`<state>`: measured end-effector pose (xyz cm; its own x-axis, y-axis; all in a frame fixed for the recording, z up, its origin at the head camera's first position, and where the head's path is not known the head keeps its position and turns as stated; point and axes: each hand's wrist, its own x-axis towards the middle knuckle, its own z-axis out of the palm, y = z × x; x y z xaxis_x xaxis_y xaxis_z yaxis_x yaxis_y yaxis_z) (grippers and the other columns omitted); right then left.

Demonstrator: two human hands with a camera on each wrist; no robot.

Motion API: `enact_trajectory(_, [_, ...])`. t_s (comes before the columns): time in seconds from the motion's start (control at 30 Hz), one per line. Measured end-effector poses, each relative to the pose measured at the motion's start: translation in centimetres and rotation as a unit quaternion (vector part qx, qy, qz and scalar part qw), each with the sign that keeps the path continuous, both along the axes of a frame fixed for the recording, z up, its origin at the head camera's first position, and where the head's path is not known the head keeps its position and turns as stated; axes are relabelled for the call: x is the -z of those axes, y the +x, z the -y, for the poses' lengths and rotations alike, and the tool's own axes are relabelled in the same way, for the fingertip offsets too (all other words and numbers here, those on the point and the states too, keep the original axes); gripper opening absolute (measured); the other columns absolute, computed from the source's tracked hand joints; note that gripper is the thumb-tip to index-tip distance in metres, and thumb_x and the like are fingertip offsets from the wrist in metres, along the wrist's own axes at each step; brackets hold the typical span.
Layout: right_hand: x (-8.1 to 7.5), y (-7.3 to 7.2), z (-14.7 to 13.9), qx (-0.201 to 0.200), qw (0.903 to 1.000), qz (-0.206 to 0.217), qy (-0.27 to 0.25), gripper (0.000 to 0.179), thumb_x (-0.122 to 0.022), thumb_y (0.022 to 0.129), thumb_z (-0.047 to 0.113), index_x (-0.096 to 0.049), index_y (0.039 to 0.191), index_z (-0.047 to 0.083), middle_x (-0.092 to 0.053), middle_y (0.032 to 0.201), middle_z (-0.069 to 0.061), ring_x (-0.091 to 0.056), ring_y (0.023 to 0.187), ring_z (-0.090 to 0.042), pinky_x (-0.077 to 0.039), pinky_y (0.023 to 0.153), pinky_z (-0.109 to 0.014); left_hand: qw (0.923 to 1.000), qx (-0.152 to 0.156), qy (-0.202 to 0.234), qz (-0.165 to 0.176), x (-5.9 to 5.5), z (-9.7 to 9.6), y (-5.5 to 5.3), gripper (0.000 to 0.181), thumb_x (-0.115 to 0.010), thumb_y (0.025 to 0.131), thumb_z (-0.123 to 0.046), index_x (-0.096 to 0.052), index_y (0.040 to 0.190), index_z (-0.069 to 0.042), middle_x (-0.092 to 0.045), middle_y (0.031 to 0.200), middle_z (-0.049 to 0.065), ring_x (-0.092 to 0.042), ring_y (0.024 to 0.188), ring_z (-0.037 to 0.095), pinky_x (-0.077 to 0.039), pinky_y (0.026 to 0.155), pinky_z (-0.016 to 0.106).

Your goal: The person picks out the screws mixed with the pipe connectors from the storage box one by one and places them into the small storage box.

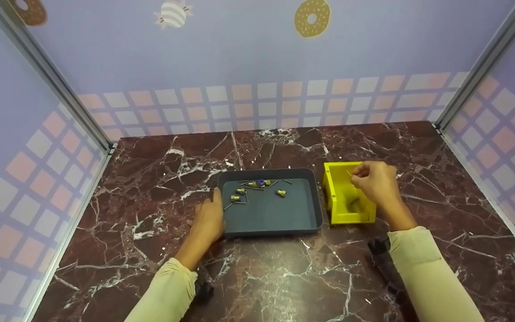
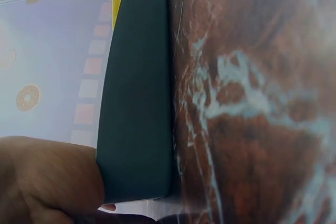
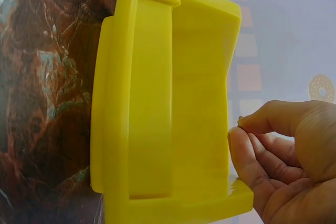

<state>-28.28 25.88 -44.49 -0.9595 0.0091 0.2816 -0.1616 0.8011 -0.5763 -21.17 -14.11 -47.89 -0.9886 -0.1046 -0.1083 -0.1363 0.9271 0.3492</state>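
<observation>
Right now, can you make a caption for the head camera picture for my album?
Left hand at the gray tray, right hand pinching a tiny piece by the yellow bin.

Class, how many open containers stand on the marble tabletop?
2: the grey tray, at the left hand, and the yellow bin to the tray's right, by the right hand.

No readable text, faint illegible marks [image 1: 324,256] on marbled tabletop [image 1: 275,279]

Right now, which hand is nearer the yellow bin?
Right: the right hand is raised over the yellow bin; the left hand is across the gray tray, at its left edge.
</observation>
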Motion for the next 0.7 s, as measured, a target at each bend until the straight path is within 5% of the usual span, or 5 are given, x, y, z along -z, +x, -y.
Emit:
enact_trajectory(0.37, [-0.2, -0.1, 0.1, -0.004, 0.9995, -0.031, 0.01, 0.005, -0.069, 0.074, 0.013, -0.071, 0.075, 0.009, -0.071, 0.07, -0.006, -0.062, 0.056, -0.017, -0.046, 0.053, -0.028, 0.9998, 0.009, -0.012, -0.011, 0.2, 0.0, -0.1, 0.09, -0.068, 0.075, -0.004, -0.017, 0.149, -0.005, -0.047, 0.129, 0.03, -0.039, 0.119, 0.055, -0.033, 0.081, 0.078])
enact_trajectory(0.7, [-0.8, 0.3, 1.9, -0.001, 0.9996, -0.026, -0.008, 0.006, -0.069, 0.075, 0.017, -0.072, 0.078, 0.012, -0.072, 0.073, -0.002, -0.062, 0.063, -0.018, -0.047, 0.063, -0.032, 1.0, -0.008, -0.003, -0.004, 0.3, -0.3, 0.0, 0.087, -0.064, 0.077, -0.003, -0.017, 0.15, -0.009, -0.045, 0.132, 0.027, -0.036, 0.123, 0.053, -0.025, 0.084, 0.082])
